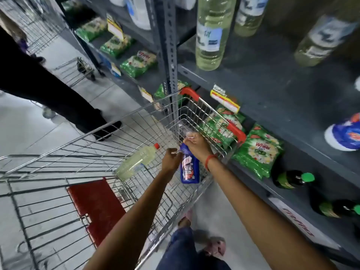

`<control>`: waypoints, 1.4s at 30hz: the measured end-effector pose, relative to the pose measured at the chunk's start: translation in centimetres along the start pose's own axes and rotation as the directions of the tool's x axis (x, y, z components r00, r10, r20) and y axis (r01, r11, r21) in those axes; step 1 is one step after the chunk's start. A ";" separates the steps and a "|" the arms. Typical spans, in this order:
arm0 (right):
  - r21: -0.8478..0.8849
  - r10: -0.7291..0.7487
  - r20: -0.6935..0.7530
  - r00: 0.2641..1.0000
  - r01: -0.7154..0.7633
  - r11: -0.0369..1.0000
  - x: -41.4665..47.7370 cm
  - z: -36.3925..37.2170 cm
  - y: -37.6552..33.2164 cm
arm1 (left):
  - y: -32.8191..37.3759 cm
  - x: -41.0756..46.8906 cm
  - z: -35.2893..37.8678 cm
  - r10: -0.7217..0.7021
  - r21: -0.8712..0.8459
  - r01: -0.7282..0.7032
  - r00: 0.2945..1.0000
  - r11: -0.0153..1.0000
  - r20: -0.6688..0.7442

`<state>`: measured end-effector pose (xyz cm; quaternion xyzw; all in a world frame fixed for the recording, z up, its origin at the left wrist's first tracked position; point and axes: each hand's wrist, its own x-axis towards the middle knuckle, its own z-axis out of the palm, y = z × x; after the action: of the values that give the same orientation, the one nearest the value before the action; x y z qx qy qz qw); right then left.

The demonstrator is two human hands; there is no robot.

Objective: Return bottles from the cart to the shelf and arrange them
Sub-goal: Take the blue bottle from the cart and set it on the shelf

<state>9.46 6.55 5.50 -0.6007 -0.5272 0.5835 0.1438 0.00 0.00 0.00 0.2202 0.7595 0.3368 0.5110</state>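
Note:
A wire shopping cart with red corner guards stands against the grey shelf. Inside it lies a clear bottle of pale yellow liquid with a red cap. My right hand grips the neck of a blue bottle with a red and white label over the cart's right side. My left hand touches the same bottle near its neck from the left. Several tall pale yellow bottles stand on the upper shelf. A blue and white bottle lies at the shelf's right edge.
Green detergent packs fill the lower shelf beside the cart, and dark bottles with green caps lie further right. A person in black trousers stands left of the cart. Another cart is down the aisle. My feet are below.

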 end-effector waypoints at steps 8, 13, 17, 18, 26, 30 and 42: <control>-0.556 0.357 0.093 0.930 -0.248 0.793 10.0 2.8 4.6 | -3.9 8.9 1.2 -0.239 0.146 0.224 0.966 0.964 0.096; -0.478 0.554 0.122 0.823 -0.440 0.760 13.1 2.8 7.3 | -6.4 11.5 1.9 -0.322 0.138 0.297 0.921 0.945 0.221; -0.437 0.629 0.100 0.771 -0.534 0.724 13.6 2.8 9.2 | -7.3 11.9 2.3 -0.372 0.034 0.381 0.873 0.924 0.316; -0.400 0.646 0.107 0.756 -0.562 0.724 13.5 2.9 9.2 | -7.5 11.8 2.5 -0.384 0.005 0.405 0.865 0.914 0.323; -0.180 0.555 0.144 0.819 -0.530 0.829 11.1 2.2 6.6 | -5.7 9.1 1.2 -0.305 -0.253 0.363 0.921 0.897 0.242; -0.148 0.355 0.140 0.924 -0.335 0.931 7.3 0.1 2.8 | -0.8 5.0 -0.7 -0.116 -0.254 0.158 0.978 0.954 0.170; -0.012 -0.425 -0.180 0.887 0.430 0.903 -15.8 -15.9 -4.4 | 13.4 -17.0 2.8 0.497 -0.358 -0.424 0.856 0.832 0.142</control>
<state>24.70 2.72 22.07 -0.5176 -0.6232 0.4886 0.3239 8.93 -1.67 19.83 0.3508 0.5558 0.5394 0.5264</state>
